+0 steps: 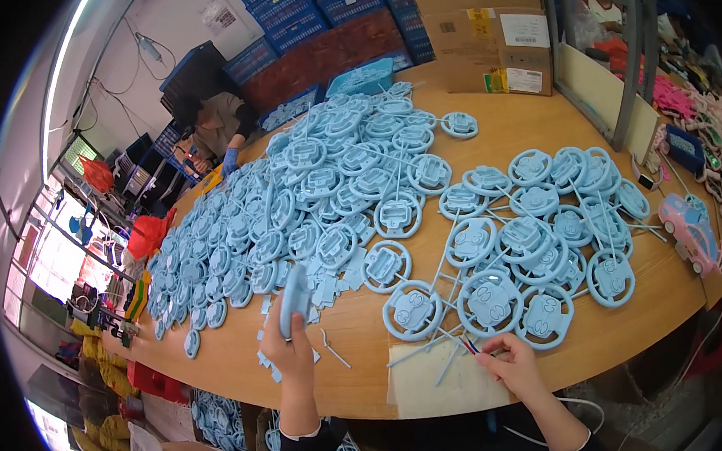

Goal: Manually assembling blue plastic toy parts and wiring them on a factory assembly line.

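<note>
My left hand [288,355] is raised above the near part of the table, its fingers closed around a light blue plastic wheel [294,301] seen nearly edge-on. My right hand [508,365] is at the table's near edge, thumb and fingers pinched on a thin object [469,345] with dark blue and red on it; its kind is too small to make out. Just beyond the right hand lie toy steering wheels [489,303] of the same blue, with long thin plastic sprues [445,363] among them. Underneath is a pale sheet [434,387] on the table.
A big heap of blue wheels [306,172] covers the table's left and middle, with small blue flat pieces [324,289] at its near side. A pink toy car [691,233] stands at right. Cardboard boxes [491,52] stand behind. Another person [218,126] works at far left.
</note>
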{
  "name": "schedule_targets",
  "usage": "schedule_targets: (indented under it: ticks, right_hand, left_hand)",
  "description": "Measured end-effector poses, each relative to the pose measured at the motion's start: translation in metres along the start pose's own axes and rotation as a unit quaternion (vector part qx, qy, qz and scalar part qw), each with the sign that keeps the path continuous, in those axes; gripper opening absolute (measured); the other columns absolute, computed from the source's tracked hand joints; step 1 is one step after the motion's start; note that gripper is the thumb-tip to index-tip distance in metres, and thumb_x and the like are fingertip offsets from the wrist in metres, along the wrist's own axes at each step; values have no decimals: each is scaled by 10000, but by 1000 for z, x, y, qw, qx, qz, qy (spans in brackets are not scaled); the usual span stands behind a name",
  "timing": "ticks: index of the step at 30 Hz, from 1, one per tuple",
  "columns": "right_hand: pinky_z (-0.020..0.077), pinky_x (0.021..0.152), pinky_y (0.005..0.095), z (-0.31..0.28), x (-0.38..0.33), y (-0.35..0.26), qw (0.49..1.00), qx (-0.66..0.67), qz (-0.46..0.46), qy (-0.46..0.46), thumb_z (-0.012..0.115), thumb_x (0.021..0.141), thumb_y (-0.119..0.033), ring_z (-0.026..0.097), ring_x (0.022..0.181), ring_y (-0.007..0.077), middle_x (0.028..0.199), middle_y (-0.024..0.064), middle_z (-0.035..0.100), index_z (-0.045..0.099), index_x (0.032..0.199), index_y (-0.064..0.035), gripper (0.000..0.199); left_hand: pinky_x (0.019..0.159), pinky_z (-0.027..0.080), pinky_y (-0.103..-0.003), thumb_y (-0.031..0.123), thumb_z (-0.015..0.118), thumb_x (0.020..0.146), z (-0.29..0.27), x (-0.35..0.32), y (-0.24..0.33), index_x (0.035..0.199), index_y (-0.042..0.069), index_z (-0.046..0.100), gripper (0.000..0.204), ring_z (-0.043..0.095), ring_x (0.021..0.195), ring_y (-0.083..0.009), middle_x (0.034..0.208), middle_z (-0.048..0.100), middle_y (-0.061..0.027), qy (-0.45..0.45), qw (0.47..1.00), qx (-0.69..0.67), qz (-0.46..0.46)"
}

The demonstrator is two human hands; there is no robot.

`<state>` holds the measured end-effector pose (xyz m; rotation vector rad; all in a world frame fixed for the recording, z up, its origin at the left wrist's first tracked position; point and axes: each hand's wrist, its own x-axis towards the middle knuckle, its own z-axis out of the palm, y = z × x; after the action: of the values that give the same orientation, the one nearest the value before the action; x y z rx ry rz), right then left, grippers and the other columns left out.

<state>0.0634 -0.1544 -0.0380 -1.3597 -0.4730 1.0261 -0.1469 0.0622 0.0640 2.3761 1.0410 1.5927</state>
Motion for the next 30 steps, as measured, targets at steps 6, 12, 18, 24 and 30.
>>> schedule_targets:
  ticks: [6,12,18,24,30]
  right_hand:
    - [350,383,167,-4,-18,-27,996,58,-33,-57,664,712,0,494,486,51,869,67,552,497,935,-22,280]
    - [412,408,196,12,-19,-53,998,49,-48,-4,711,688,-51,535,506,94,1067,145,453,335,1119,-3,573]
    - [419,388,198,14,-12,-47,996,34,-60,64,704,678,-16,544,507,112,1061,168,466,339,1117,4,571]
    - [437,399,199,16,-11,-49,996,21,-51,70,703,677,-9,559,543,112,1047,170,464,323,1112,16,578]
    - [402,410,189,20,-10,-42,993,32,-79,83,727,679,-75,544,507,90,1031,151,463,323,1135,37,620]
  left_hand:
    - [646,467,-255,249,449,903,27,-2,35,1013,-58,554,343,576,769,-134,903,607,-84,24,905,-345,-249]
    - [752,429,-251,248,442,915,88,-54,84,1013,-36,548,319,542,837,-118,940,585,-72,-226,665,-548,-454]
    - [775,419,-260,249,432,919,97,-65,88,1033,-51,534,337,530,865,-119,953,581,-85,-255,679,-545,-421]
    - [768,458,-287,274,407,923,106,-75,94,1045,-41,509,353,563,866,-152,963,584,-99,-264,679,-540,-422]
    - [775,454,-287,275,393,929,106,-79,87,1035,-41,509,353,560,869,-151,962,582,-101,-258,673,-538,-437]
